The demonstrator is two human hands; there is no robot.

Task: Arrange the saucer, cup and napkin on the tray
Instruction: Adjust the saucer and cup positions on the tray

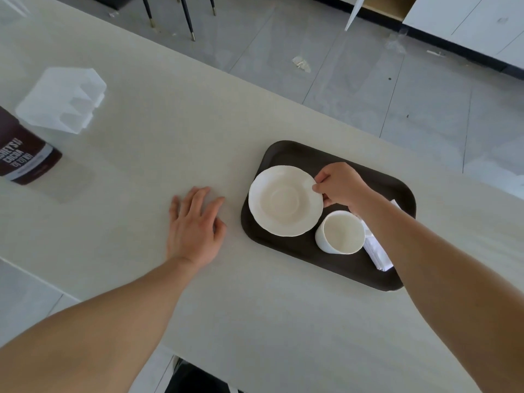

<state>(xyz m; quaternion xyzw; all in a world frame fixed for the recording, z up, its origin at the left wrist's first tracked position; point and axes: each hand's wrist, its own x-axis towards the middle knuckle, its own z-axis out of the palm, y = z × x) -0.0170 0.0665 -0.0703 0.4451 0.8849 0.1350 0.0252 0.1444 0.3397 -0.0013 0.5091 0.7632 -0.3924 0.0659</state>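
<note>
saucer (285, 201) on tray (295, 154) | right hand (338, 184) pinching rim | left hand (195, 225) spread flat

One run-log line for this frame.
right hand: pinching saucer rim | left hand: flat on table | cup, napkin: on tray

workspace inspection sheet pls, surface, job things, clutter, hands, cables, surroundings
surface: pale table, dark tray toward its right side
job's things: saucer, upright empty cup and folded napkin all on the tray; cup beside the saucer, not on it
clutter: cocoa container and clear plastic holder at far left
grippers: left hand flat on the table, open; right hand has a pinch grip on the saucer's rim
cables: nothing seen
surroundings: grey tiled floor with paper scraps, chair legs
</note>
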